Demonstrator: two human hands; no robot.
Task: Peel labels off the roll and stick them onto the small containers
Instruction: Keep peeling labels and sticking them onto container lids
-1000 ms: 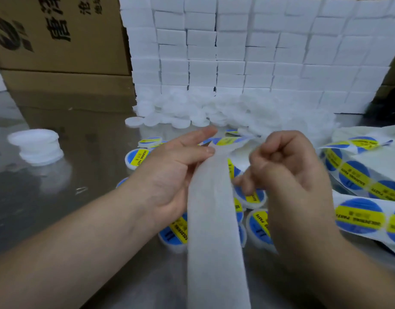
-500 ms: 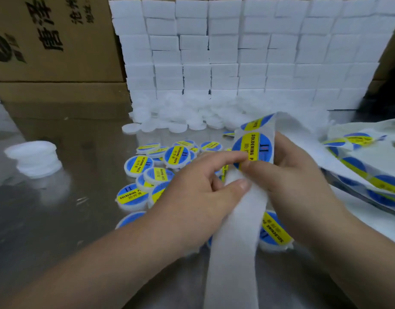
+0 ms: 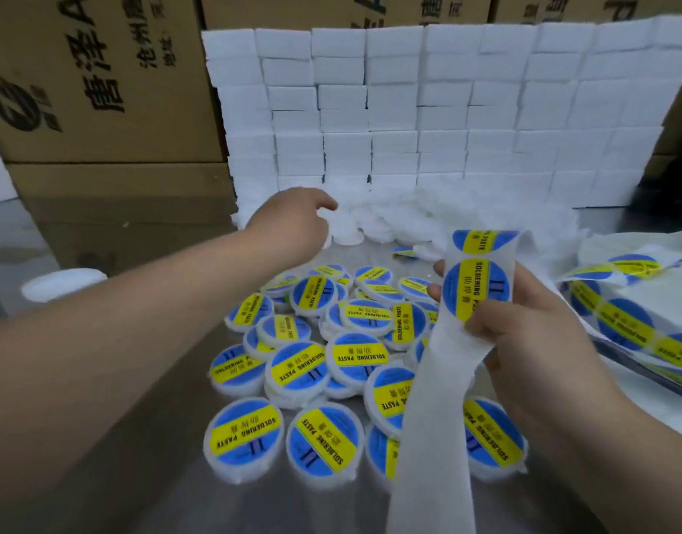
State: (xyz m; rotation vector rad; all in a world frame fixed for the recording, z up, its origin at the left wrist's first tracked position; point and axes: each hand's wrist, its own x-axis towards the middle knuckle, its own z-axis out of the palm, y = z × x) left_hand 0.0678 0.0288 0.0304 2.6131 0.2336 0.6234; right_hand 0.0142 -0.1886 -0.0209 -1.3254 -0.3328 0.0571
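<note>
My right hand (image 3: 532,341) pinches the label strip (image 3: 476,289) upright, thumb on the lower edge of a round blue and yellow "soldering paste" label. Bare white backing (image 3: 428,425) hangs down from it toward me. My left hand (image 3: 293,221) reaches far forward to the pile of plain white small containers (image 3: 389,221). Its fingers curl down at the pile's left edge, and whether they hold one is hidden. Several labelled containers (image 3: 324,441) lie heaped on the shiny table between my arms.
More label strip (image 3: 624,321) lies loose at the right. A wall of white boxes (image 3: 408,109) stands behind the pile, with cardboard cartons (image 3: 100,90) at the back left. A short stack of white lids (image 3: 62,283) sits at the far left.
My left hand has let go of the strip and moved forward to the white containers. My right hand now holds the strip alone, and the view has tilted down over the labelled heap.
</note>
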